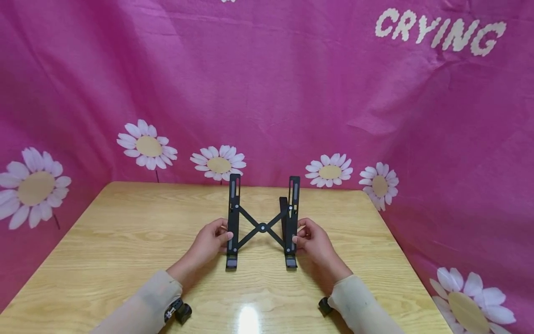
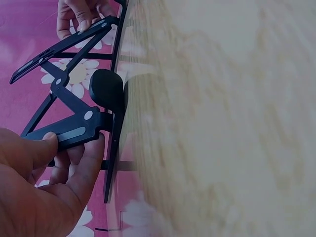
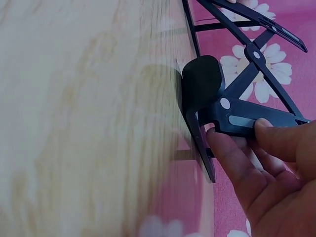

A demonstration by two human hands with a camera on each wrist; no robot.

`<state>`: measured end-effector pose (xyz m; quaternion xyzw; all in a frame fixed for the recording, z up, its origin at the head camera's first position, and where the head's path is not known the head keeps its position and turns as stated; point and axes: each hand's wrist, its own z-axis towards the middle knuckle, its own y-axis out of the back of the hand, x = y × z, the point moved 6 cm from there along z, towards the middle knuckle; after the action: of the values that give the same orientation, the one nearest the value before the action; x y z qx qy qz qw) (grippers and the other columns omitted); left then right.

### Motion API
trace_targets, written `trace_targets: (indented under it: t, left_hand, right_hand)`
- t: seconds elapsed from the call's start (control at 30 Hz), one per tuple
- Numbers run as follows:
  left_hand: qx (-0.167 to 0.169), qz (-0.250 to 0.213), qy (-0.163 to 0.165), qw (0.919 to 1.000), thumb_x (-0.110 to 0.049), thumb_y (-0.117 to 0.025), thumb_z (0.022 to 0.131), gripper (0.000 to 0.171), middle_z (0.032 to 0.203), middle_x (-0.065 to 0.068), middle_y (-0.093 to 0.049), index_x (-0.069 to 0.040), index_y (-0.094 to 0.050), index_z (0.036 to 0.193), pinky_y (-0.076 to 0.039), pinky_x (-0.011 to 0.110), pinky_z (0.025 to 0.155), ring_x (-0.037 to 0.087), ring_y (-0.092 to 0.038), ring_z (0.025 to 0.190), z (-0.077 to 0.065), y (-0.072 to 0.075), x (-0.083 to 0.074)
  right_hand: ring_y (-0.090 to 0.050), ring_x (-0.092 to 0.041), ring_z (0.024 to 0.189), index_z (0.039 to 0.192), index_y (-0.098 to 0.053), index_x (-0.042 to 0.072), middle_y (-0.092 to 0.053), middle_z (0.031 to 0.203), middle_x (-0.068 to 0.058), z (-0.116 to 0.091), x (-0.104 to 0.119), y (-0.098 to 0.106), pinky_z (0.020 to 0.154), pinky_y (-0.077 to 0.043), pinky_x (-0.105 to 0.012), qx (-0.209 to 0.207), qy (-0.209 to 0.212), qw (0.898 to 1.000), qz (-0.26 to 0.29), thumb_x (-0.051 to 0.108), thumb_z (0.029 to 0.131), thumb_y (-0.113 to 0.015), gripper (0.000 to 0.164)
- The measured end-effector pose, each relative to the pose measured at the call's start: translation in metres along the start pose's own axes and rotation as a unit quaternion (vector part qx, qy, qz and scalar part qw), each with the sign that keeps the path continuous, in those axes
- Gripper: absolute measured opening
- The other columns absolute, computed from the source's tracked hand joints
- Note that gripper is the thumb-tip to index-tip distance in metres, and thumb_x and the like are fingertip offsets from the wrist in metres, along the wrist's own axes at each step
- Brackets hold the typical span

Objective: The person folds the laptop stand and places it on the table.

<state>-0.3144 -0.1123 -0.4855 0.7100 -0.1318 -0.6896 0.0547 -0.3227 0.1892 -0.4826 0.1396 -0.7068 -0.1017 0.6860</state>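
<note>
A black folding laptop stand (image 1: 263,227) stands unfolded on the table, its two slotted side arms joined by a crossed brace with a round pivot. My left hand (image 1: 210,240) pinches the left arm near its lower end, thumb on the grey pad strip and fingers beneath, as the left wrist view shows with the laptop stand (image 2: 74,133). My right hand (image 1: 315,241) grips the right arm the same way; in the right wrist view its thumb lies over the pad of the laptop stand (image 3: 242,121). The front lips of both arms point toward me.
The wooden table (image 1: 146,218) spreads around the stand, with a bright reflection near its front. A pink cloth (image 1: 267,93) printed with daisies hangs behind and along both sides. Dark wrist camera mounts sit below each sleeve, the left mount (image 1: 178,311) close over the tabletop.
</note>
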Motion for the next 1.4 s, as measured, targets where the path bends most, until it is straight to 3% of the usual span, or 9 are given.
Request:
trace_targets:
  t: [1.07, 1.4]
  left_hand:
    - [0.005, 0.009, -0.006, 0.9999, -0.003, -0.062, 0.101, 0.010, 0.094, 0.014, -0.065, -0.003, -0.066, 0.111, -0.063, 0.038, 0.068, 0.021, -0.068, 0.080, 0.001, -0.001, -0.002]
    - [0.012, 0.009, 0.007, 0.9999, -0.002, -0.059, 0.102, 0.009, 0.093, 0.013, -0.063, -0.004, -0.064, 0.109, -0.063, 0.037, 0.068, 0.021, -0.068, 0.078, 0.003, -0.005, -0.002]
  right_hand:
    - [-0.069, -0.024, 0.071, 0.116, -0.061, 0.006, -0.059, 0.089, -0.012, 0.002, 0.004, -0.022, 0.065, -0.064, -0.043, 0.008, 0.004, 1.000, 0.014, -0.010, 0.093, -0.067, 0.029]
    - [-0.069, -0.025, 0.072, 0.117, -0.061, 0.005, -0.058, 0.090, -0.012, 0.002, 0.005, -0.026, 0.066, -0.064, -0.045, 0.013, 0.008, 1.000, 0.017, -0.010, 0.093, -0.066, 0.028]
